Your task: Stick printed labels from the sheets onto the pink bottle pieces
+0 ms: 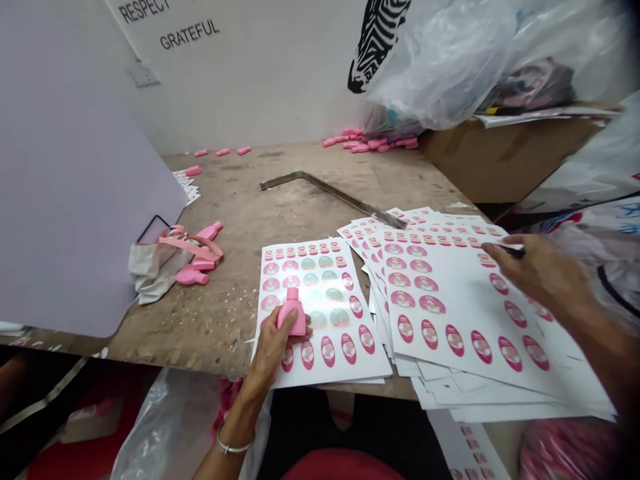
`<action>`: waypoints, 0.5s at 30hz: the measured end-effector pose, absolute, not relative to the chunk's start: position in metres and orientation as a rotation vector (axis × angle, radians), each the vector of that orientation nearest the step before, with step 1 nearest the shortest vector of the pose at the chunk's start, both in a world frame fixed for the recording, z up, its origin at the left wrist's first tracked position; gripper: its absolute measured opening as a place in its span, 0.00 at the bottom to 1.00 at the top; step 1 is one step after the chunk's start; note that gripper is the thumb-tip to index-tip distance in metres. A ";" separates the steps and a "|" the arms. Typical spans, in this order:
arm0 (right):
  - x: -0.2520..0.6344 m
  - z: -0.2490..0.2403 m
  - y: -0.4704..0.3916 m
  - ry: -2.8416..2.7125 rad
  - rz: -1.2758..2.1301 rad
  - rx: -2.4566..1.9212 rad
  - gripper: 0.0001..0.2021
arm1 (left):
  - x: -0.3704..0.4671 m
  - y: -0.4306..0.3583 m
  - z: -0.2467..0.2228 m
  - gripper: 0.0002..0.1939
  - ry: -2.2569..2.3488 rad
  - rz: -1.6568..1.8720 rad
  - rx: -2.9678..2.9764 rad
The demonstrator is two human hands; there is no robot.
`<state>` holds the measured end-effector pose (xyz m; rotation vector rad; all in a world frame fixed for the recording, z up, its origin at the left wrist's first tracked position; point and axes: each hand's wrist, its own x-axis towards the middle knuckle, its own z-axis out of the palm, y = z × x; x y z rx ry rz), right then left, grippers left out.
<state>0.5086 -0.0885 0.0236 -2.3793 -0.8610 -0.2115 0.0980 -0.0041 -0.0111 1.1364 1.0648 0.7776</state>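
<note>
My left hand point(274, 345) is closed around a small pink bottle point(295, 320), its neck pointing away from me. It rests over a sheet of stickers point(320, 267) with pink and pale green labels. My right hand point(537, 270) is closed at the right edge of another sticker sheet point(470, 287), which has a blank patch in its middle. A thin dark piece shows at its fingers, too small to name. This sheet tops a loose, fanned stack of sheets point(420, 215).
A bent metal bar point(340, 193) lies across the wooden table point(240, 200), one end on the stack. Pink bottles point(370, 143) lie along the wall. A cloth pouch point(150, 270) and more pink pieces sit left, by a pale panel point(85, 173). A cardboard box point(500, 160) stands right.
</note>
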 end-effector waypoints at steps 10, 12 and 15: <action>0.300 -0.044 -0.072 -1.674 -0.146 -1.821 0.07 | 0.120 -0.018 -0.003 0.21 1.053 0.807 1.197; 0.300 -0.050 -0.067 -1.676 -0.235 -1.861 0.06 | 0.132 -0.025 -0.003 0.22 1.002 0.781 1.149; 0.303 -0.051 -0.066 -1.692 -0.295 -1.912 0.06 | 0.142 -0.030 -0.006 0.23 0.962 0.771 1.119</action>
